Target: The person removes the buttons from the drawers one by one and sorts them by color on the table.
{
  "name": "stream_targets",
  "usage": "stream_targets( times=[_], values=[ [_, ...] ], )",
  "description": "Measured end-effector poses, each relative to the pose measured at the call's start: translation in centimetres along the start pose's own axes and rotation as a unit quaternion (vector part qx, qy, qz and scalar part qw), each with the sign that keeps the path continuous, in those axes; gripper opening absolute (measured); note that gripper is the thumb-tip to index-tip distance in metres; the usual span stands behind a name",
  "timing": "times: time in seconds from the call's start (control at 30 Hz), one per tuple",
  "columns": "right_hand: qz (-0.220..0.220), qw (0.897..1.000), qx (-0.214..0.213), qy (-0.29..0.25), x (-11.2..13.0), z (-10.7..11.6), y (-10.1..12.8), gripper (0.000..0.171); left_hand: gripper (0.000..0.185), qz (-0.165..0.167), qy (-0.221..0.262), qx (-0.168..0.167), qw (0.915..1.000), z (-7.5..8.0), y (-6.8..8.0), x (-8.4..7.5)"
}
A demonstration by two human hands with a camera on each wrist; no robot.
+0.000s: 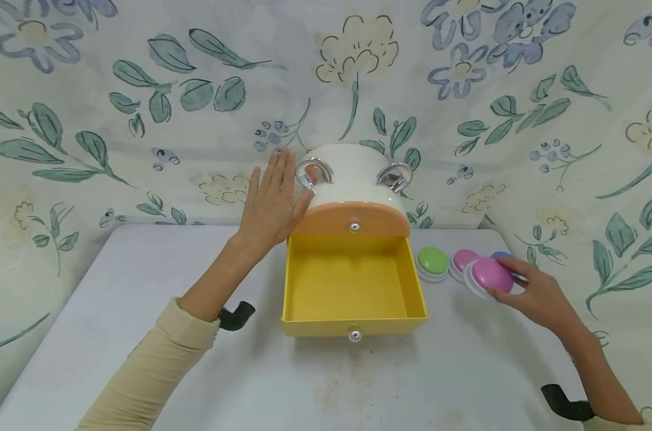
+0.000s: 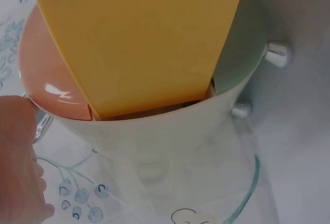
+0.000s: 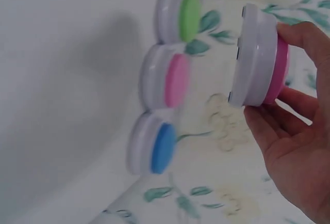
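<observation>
While the left hand (image 1: 272, 203) lay flat with straight fingers against the left side of the white rounded plastic drawer cabinet (image 1: 353, 179), the right hand (image 1: 536, 293) pinched a purple-domed round button with a white base (image 1: 490, 276), lifted and tilted just above the white table (image 1: 143, 335) near its right rear corner. Dome glossy, base rim thicker than the dome, seen edge-on from the right wrist (image 3: 260, 56). Count: four buttons in all, one held and three on the table, green (image 1: 432, 262), pink (image 1: 462, 260), blue (image 3: 154, 144). One yellow drawer (image 1: 353, 287) pulled open; one orange drawer (image 1: 353, 220) closed above it. Two chrome loop handles (image 1: 314, 172) on top.
</observation>
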State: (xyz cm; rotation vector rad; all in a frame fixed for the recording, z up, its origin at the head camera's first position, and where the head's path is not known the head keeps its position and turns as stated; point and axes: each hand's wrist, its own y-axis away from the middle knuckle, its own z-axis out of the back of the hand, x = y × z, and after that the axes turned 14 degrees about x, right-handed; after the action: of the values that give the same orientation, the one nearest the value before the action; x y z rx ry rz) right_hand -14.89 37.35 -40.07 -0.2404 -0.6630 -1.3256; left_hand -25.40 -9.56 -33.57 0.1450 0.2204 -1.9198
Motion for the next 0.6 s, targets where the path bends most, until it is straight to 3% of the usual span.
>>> stream_targets(
  times=[0.23, 0.6],
  values=[
    [-0.03, 0.999, 0.027, 0.001, -3.6, -1.8, -0.8, 0.077, 0.077, -0.004, 0.001, -0.003, 1.0, 0.1, 0.0, 0.1],
    [-0.056, 0.997, 0.043, -0.022, -5.4, -4.1, -0.9, 0.081, 0.077, -0.005, 0.007, -0.008, 0.9999, 0.0, 0.0, 0.1]
  ],
)
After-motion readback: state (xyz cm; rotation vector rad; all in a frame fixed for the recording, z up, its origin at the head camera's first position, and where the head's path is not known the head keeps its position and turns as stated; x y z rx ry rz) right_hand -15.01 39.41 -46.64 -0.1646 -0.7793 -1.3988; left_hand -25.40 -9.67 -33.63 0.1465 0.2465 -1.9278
